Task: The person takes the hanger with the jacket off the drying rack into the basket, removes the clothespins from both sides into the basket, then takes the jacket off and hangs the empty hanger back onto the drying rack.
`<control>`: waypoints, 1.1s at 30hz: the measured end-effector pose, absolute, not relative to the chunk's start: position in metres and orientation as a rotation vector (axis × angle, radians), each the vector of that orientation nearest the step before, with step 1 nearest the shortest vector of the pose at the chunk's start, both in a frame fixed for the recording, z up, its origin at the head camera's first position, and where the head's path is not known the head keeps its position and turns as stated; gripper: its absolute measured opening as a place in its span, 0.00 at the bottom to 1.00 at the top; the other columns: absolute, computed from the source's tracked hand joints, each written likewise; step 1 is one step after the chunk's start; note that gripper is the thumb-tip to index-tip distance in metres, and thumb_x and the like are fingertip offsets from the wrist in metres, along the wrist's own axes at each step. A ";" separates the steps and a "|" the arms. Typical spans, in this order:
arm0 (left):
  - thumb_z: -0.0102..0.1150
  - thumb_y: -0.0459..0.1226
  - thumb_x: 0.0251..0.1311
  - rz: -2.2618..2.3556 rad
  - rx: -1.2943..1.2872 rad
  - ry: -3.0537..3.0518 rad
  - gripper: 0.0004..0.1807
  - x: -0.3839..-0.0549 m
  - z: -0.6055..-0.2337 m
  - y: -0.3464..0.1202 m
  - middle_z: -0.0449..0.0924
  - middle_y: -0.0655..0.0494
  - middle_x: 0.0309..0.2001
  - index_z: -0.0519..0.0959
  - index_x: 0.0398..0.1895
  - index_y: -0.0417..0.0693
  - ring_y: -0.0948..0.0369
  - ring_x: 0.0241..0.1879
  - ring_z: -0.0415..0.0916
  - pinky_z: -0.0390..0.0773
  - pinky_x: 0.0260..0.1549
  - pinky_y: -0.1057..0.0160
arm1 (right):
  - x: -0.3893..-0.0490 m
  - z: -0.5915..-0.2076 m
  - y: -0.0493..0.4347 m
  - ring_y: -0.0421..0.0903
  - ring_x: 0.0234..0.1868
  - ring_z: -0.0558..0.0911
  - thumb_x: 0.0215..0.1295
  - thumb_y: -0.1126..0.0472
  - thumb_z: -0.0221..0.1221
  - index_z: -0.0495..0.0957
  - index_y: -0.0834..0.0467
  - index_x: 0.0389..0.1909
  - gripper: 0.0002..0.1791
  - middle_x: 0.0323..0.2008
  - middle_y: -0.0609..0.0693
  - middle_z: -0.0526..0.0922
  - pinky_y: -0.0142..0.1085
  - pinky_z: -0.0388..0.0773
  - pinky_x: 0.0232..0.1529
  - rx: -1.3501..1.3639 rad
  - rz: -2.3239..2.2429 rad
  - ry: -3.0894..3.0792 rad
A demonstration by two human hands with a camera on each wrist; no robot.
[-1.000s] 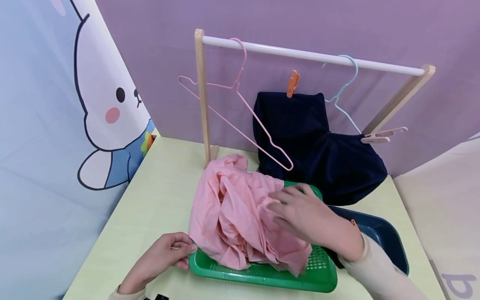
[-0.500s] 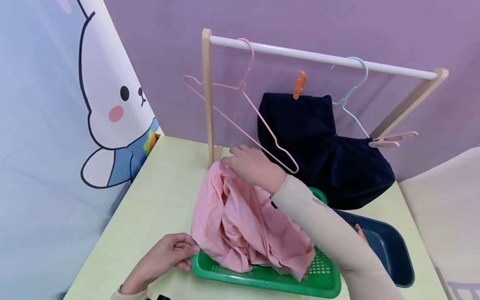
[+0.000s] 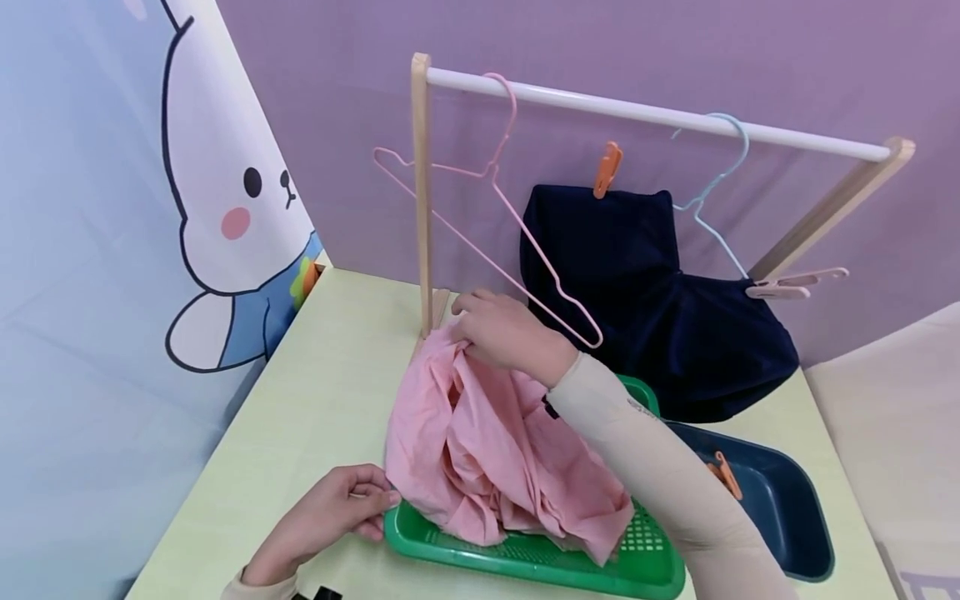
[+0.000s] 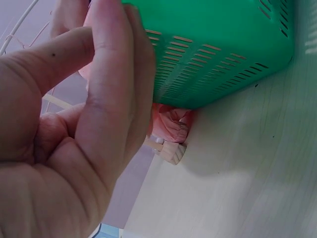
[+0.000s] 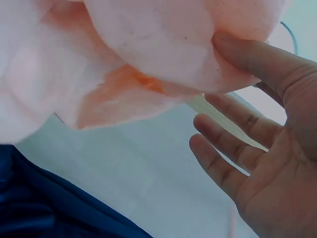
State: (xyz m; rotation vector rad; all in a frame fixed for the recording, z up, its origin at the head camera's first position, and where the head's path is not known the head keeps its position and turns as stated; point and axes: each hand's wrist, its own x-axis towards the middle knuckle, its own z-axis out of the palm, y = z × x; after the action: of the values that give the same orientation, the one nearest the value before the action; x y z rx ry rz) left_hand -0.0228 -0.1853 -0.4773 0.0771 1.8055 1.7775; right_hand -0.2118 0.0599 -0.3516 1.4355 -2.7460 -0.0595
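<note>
A crumpled pink cloth [image 3: 487, 450] lies heaped in a green perforated basket [image 3: 525, 572] and hangs over its far left side. At the cloth's far end my right hand [image 3: 510, 333] pinches an edge between thumb and index finger. The other fingers of that hand [image 5: 277, 158] spread below the cloth [image 5: 158, 44] in the right wrist view. My left hand [image 3: 341, 504] holds the basket's near left corner by the rim. In the left wrist view, its bent fingers partly hide the basket [image 4: 213, 29].
Behind stands a rack with a white bar [image 3: 600, 103], bearing a pink hanger [image 3: 513, 108] and a light blue hanger [image 3: 744, 142]. A navy garment [image 3: 592, 250] hangs there with an orange clothespin [image 3: 608, 169] and a pale pink one [image 3: 783, 288]. Right is a dark blue tray [image 3: 795, 508] with orange clothespins [image 3: 727, 475].
My right hand has moved from the cloth's right side to its far left end and now pinches the edge there. The left hand stays at the basket corner. The head view has shifted slightly.
</note>
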 end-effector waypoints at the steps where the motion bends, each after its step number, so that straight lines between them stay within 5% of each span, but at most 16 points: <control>1: 0.62 0.37 0.68 1.779 0.079 1.805 0.14 -0.023 -0.477 -0.185 0.83 0.46 0.32 0.78 0.43 0.31 0.55 0.28 0.82 0.86 0.30 0.56 | -0.208 -0.348 0.063 0.53 0.57 0.75 0.63 0.64 0.64 0.89 0.44 0.38 0.11 0.54 0.52 0.81 0.45 0.78 0.54 1.432 -0.064 -2.730; 18: 0.60 0.34 0.69 1.776 0.121 1.814 0.12 -0.023 -0.477 -0.190 0.83 0.44 0.34 0.77 0.45 0.29 0.54 0.28 0.82 0.86 0.31 0.51 | -0.102 -0.315 0.161 0.55 0.54 0.76 0.53 0.65 0.73 0.87 0.48 0.34 0.10 0.51 0.53 0.81 0.46 0.79 0.50 1.350 0.034 -2.439; 27: 0.62 0.38 0.69 1.772 0.051 1.794 0.16 -0.025 -0.476 -0.185 0.83 0.46 0.33 0.76 0.45 0.30 0.55 0.28 0.81 0.86 0.31 0.54 | -0.062 -0.333 0.219 0.54 0.51 0.78 0.42 0.65 0.79 0.87 0.46 0.34 0.17 0.50 0.51 0.81 0.49 0.81 0.44 1.277 0.146 -2.558; 33: 0.62 0.38 0.69 1.758 0.056 1.817 0.16 -0.025 -0.474 -0.184 0.83 0.47 0.32 0.76 0.45 0.30 0.54 0.27 0.81 0.85 0.31 0.51 | -0.053 -0.365 0.250 0.51 0.48 0.79 0.43 0.66 0.77 0.88 0.44 0.33 0.17 0.48 0.48 0.82 0.50 0.82 0.44 1.161 0.170 -2.757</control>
State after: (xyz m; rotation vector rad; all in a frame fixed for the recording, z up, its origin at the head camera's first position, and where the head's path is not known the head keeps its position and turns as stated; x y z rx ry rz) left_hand -0.0254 -0.1835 -0.4743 0.0562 1.8167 1.7575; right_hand -0.0527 0.2504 -0.3651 1.1606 -2.7569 0.1697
